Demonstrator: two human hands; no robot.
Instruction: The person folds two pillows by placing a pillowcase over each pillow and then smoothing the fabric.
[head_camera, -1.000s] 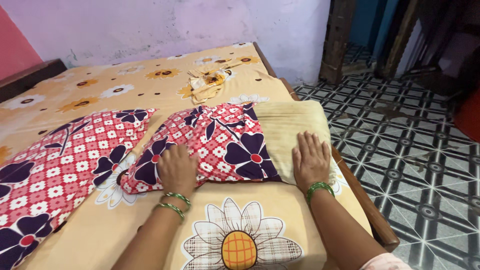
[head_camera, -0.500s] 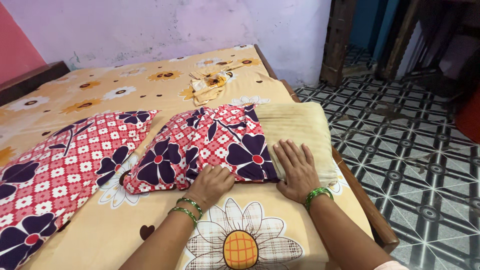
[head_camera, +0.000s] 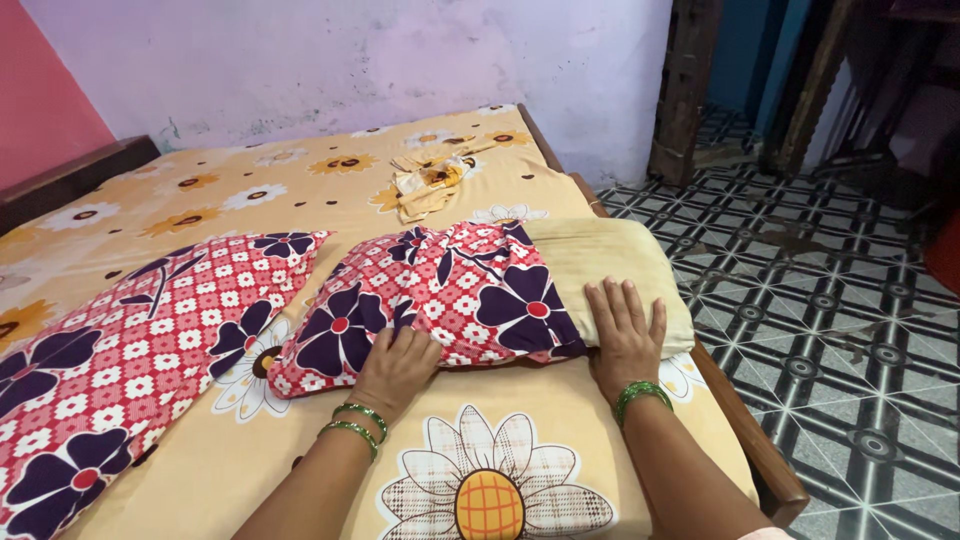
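**Pillow half inside its cover**

On the bed (head_camera: 250, 470), near its right edge, the pillow (head_camera: 610, 265) sticks out of the red flowered cover (head_camera: 440, 300). Left hand (head_camera: 395, 365) pinches the cover's hem, fingers curled; right hand (head_camera: 625, 330) lies flat, fingers spread, on the pillow. It looks like the covering step; the hem needs pulling rightward.

I am reaching both forearms forward from the bottom of the view, the two angling slightly toward each other. My left hand (head_camera: 395, 368) is lying palm down with its fingers curled and bunched, knuckles raised. My right hand (head_camera: 625, 335) is resting flat, palm down, fingers straight and spread a little. Each wrist is wearing green bangles, two on the left, one cluster on the right.
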